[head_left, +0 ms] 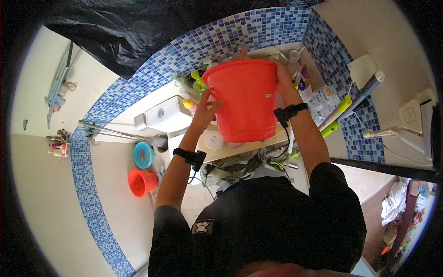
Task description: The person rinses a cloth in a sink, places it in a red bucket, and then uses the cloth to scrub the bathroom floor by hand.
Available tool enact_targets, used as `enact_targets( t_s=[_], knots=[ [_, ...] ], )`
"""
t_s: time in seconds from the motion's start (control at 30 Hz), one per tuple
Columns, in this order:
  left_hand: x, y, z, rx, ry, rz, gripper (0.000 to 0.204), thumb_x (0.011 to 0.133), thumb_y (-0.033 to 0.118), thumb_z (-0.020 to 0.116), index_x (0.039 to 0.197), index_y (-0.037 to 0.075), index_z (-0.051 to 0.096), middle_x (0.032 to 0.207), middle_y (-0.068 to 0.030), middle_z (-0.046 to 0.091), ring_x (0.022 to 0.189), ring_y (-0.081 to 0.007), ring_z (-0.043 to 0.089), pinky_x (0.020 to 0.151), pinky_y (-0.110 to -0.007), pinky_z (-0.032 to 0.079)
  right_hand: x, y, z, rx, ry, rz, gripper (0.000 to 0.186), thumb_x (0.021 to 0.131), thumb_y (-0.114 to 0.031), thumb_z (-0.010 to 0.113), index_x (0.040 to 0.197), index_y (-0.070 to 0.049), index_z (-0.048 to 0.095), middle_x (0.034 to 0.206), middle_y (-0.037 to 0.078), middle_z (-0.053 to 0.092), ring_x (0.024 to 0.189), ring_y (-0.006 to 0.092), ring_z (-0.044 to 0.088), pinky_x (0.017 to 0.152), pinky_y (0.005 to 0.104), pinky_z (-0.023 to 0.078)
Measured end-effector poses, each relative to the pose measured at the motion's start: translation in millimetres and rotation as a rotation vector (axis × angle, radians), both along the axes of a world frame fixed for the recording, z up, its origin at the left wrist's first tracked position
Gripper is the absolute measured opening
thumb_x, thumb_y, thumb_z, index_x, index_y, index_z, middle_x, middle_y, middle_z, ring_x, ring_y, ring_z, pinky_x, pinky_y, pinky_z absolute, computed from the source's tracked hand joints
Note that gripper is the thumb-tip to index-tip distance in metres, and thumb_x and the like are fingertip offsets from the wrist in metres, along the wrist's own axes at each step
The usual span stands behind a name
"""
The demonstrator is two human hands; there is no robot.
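A large red bucket (249, 104) is held between two hands above a beige counter (226, 152). The left hand (206, 111) presses its fingers against the bucket's left side; the right hand (285, 82) holds the right side, its fingertips hidden. A yellow-topped bottle (188, 104) is just beside the left hand, clear plastic packaging (324, 100) near the right wrist

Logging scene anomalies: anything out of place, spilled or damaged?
A creased black sheet hangs at upper left, overlapping the blue tile band; odd as wall covering. Greyish cloth is bunched by the counter, looking untidy. No spill visible; the red bucket looks intact.
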State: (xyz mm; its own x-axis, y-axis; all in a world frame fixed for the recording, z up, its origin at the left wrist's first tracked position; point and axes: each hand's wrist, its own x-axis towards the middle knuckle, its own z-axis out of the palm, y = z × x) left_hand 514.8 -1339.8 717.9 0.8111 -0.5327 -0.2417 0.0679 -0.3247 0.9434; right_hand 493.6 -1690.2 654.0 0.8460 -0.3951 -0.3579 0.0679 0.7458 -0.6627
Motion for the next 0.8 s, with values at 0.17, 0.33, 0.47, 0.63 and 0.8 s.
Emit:
enact_targets(
  t_s=[0.17,0.33,0.47,0.63,0.8],
  knots=[
    [-11.0,-6.6,-3.2,0.141,-0.334,0.011,0.096,0.086,0.033,0.083,0.159,0.004,0.028,0.145,-0.0158,0.052,0.112,-0.0231,0.062,0.092,-0.036,0.054,-7.9,10.6,15.1,-0.130,0.047,-0.062,0.029,0.104,-0.031,0.054,0.116,-0.008,0.067,0.112,0.008,0.068,0.100,0.0212,0.065,0.088,0.0399,0.056],
    [-26.5,-5.4,0.5,0.114,-0.304,0.002,0.098,0.085,0.035,0.085,0.157,-0.002,0.030,0.149,-0.0182,0.050,0.128,-0.0273,0.053,0.106,-0.040,0.047,-22.9,23.1,21.4,-0.222,0.157,-0.225,0.032,0.100,-0.033,0.062,0.117,-0.006,0.064,0.115,0.010,0.066,0.101,0.0231,0.066,0.085,0.0408,0.057],
    [-28.3,-7.7,0.0,0.154,-0.331,-0.010,0.096,0.086,0.034,0.084,0.156,-0.004,0.031,0.149,-0.0193,0.049,0.131,-0.0277,0.053,0.108,-0.039,0.045,-32.0,21.4,19.4,-0.135,0.072,-0.203,0.033,0.099,-0.033,0.063,0.119,-0.006,0.062,0.118,0.011,0.066,0.102,0.0238,0.066,0.085,0.0407,0.057],
    [-27.1,-11.8,-5.2,0.103,-0.336,0.007,0.090,0.088,0.033,0.082,0.154,-0.005,0.033,0.150,-0.0204,0.049,0.134,-0.0283,0.051,0.111,-0.039,0.042,-30.1,16.2,13.3,-0.147,0.048,-0.201,0.053,0.096,-0.037,0.069,0.135,-0.006,0.051,0.127,0.014,0.056,0.112,0.0287,0.059,0.091,0.0442,0.052],
    [-32.8,-10.7,-6.8,0.114,-0.323,0.021,0.089,0.090,0.033,0.081,0.154,-0.004,0.033,0.151,-0.0205,0.048,0.136,-0.0283,0.050,0.112,-0.040,0.042,-27.1,19.1,9.1,-0.180,0.054,-0.213,0.054,0.096,-0.038,0.070,0.135,-0.007,0.051,0.127,0.013,0.056,0.112,0.0279,0.058,0.092,0.0443,0.051]
  ],
)
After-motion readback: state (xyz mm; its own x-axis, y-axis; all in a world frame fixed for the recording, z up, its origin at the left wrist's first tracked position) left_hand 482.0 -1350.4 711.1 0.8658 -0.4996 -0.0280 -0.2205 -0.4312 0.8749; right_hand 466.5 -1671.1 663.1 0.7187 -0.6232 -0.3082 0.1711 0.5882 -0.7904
